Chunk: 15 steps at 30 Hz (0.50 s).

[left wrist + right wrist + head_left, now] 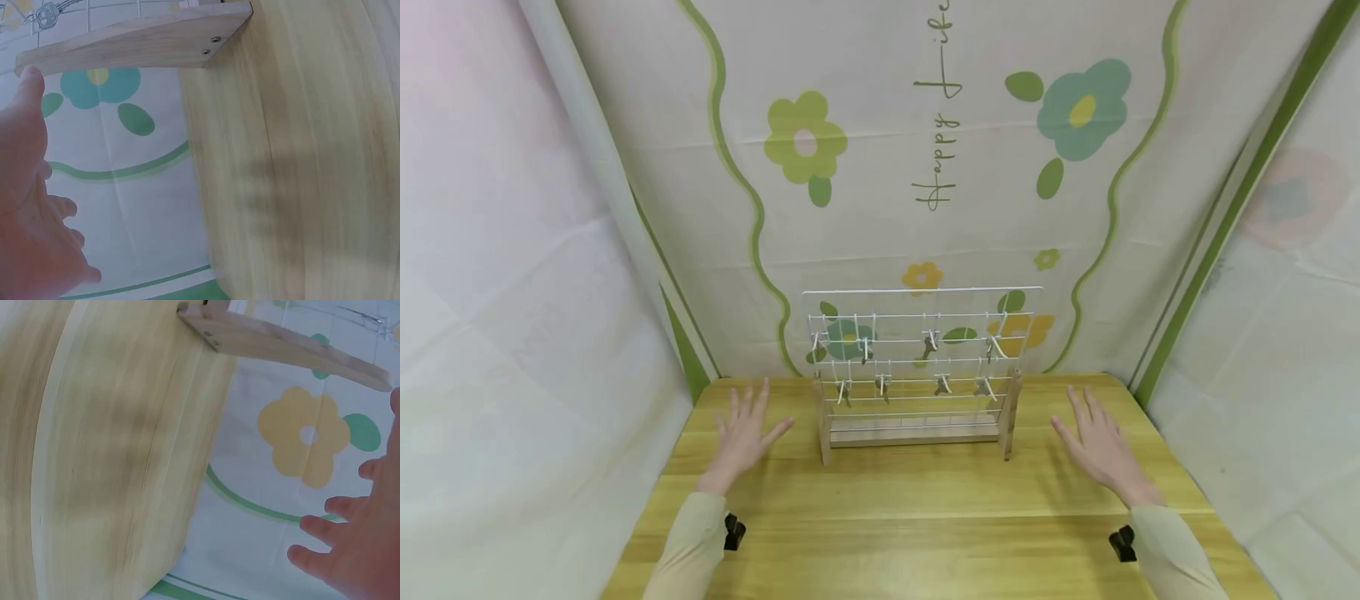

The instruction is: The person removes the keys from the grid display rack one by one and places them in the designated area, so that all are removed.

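Note:
A white wire rack [922, 290] on a wooden stand [917, 435] is at the back middle of the table. Several small keys [929, 343] with white ties hang from its hooks in two rows. Left of the stand, my left hand [743, 437] is held with fingers spread and nothing in it. On the other side, my right hand [1101, 446] is likewise spread and holds nothing. In the left wrist view, the thumb overlaps the tip of the stand's wooden side piece [144, 44]. The right wrist view shows the other side piece [294, 347] beyond the hand.
The wooden table [880, 533] reaches back to a white cloth [865, 225] printed with flowers and "Happy Life". More cloth walls [535, 333] close in the left and right sides. A black clip-like piece sits at each cuff.

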### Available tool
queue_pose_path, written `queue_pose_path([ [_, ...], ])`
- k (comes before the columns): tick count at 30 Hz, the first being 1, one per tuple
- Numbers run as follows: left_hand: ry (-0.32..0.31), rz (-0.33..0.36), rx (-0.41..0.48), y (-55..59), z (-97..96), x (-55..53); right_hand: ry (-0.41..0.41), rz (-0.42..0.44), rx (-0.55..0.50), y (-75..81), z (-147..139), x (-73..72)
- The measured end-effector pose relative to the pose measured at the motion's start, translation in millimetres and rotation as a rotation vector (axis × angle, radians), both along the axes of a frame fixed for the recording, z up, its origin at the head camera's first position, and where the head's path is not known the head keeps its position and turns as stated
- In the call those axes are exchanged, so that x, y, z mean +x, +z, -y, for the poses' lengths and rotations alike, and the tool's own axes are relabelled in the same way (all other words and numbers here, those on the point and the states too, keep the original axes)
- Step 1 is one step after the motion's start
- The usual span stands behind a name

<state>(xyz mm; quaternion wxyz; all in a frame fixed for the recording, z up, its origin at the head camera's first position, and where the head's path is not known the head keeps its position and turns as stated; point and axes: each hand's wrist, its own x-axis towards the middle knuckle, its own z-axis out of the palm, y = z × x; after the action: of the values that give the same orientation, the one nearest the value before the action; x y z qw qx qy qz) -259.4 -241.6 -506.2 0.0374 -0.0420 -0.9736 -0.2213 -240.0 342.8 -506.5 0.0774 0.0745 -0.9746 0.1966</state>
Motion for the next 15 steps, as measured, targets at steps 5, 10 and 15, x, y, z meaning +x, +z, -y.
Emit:
queue_pose_path([
  [5,-0.053,-0.029,0.079,-4.5,-6.6,-2.8,0.034,-0.019,-0.164,8.9,6,2.9],
  [10,-0.115,-0.077,0.175,-9.8,-13.3,-6.8,0.068,-0.055,-0.284,15.9,16,6.3],
  [15,-0.151,-0.072,0.263,-13.4,-20.2,-11.0,0.1,-0.128,-0.361,23.0,31,9.7],
])
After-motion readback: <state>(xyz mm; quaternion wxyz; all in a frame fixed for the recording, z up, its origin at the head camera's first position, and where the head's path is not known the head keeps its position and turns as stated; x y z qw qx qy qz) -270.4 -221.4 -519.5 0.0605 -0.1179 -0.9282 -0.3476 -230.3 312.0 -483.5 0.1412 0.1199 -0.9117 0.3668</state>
